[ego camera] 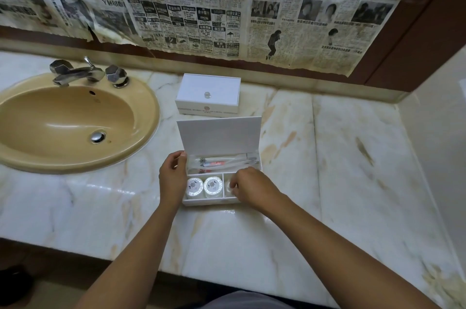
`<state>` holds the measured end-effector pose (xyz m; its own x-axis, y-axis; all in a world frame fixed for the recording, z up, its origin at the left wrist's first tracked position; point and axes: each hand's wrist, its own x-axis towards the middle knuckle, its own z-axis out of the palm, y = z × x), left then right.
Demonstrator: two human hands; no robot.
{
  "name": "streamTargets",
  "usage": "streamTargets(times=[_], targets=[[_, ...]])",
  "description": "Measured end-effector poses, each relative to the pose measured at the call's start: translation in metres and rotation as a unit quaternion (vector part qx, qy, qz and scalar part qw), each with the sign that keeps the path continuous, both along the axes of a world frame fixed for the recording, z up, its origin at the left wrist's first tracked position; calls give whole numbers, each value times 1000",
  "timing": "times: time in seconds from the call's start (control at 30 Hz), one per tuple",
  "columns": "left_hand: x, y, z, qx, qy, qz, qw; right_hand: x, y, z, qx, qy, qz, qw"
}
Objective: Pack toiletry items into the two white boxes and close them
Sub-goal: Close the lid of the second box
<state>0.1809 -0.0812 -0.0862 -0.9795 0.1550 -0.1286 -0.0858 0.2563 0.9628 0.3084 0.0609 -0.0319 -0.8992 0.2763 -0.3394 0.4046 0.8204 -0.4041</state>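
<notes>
The open white box [222,201] sits on the marble counter [353,170] close to its front edge, its hinged lid [219,135] standing upright at the back. Inside, the long rear compartment holds clear-wrapped toothbrush kits [222,161] lying lengthwise; the front left compartment holds two round paper-wrapped soaps [203,186] side by side, touching; the front right compartment holds a small pale item [229,186] that is mostly covered by fingers, so what it is cannot be told. All of this looks light, and the film wraps look slick, so they are best taken by the ends or pressed flat rather than squeezed. The soaps look firm and can be nudged from their rims. The box seems stiff-walled but light enough to skid on polished stone, so it wants steadying at a side wall, and the lid is best brought down from its free top edge. The right hand [248,188] reaches into the front right compartment, fingertips curled and pinching the pale item. The left hand [173,175] is beside the box's left wall, fingers loosely curled against it; whether it truly grips cannot be told. Behind, near the wall, the second white box [208,95] stands closed, a clear knob [207,95] on its lid. To the left lie a tan sink [148,117] and chrome taps [85,74]; newspaper [227,5] covers the wall above.
</notes>
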Motion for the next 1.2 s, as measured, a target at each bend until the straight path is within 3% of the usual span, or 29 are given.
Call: streamTargets(times=[0.23, 0.4, 0.57, 0.67, 0.77, 1.0, 1.2], targets=[[0, 0, -1, -7, 1, 2, 1000, 2, 8, 26, -76, 51, -48, 995], [-1, 0, 0, -8, -1, -1, 1000, -13, 10, 62, -111, 169, -81, 976], [0, -1, 1, -1, -9, -1, 1000, -36, 16, 86, 45, 346, -65, 935], [0, 0, 2, 1, -15, 0, 1000, -53, 24, 87, 131, 279, -46, 950], [1, -1, 2, 3, -18, 3, 1000, -59, 29, 79, 149, 199, -27, 968], [-2, -1, 0, 22, -58, 20, 998, -31, 18, 65, 93, 262, -13, 960], [-6, -4, 2, 95, -143, 45, 984, -2, 6, 57, 51, 214, 7, 975]])
